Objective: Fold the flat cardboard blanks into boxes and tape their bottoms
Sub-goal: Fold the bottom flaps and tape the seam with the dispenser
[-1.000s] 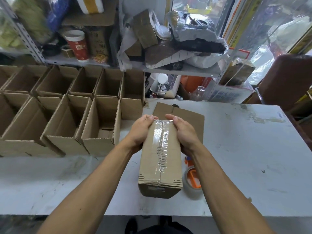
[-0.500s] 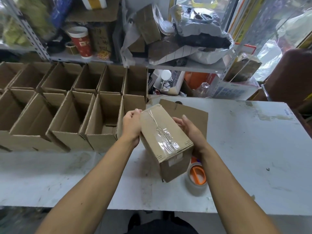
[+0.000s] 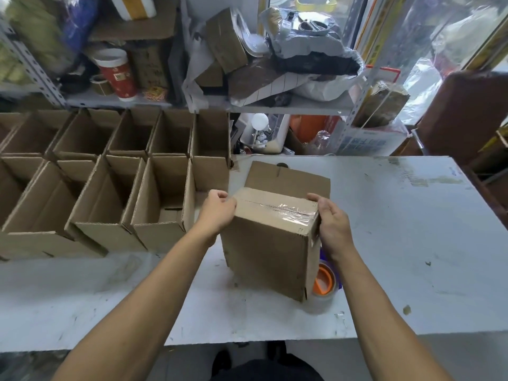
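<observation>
A folded cardboard box (image 3: 266,248) is held above the white table (image 3: 412,229), its taped bottom facing up with clear tape along the seam. My left hand (image 3: 218,213) grips the box's left top edge with curled fingers. My right hand (image 3: 331,224) holds the right end, thumb on top and fingers down the side. A flat cardboard blank (image 3: 288,180) lies on the table just behind the box. A roll of clear tape with an orange core (image 3: 323,287) sits on the table, partly hidden behind the box's lower right corner.
Several open finished boxes (image 3: 110,188) stand in two rows on the left half of the table. Behind the table, a metal shelf (image 3: 275,105) carries cups, bags and cartons. A brown chair (image 3: 467,116) stands at far right.
The box has been turned from lengthways to crossways, its taped bottom kept upward, and lifted a little. Both hands shifted with it to its left and right ends.
</observation>
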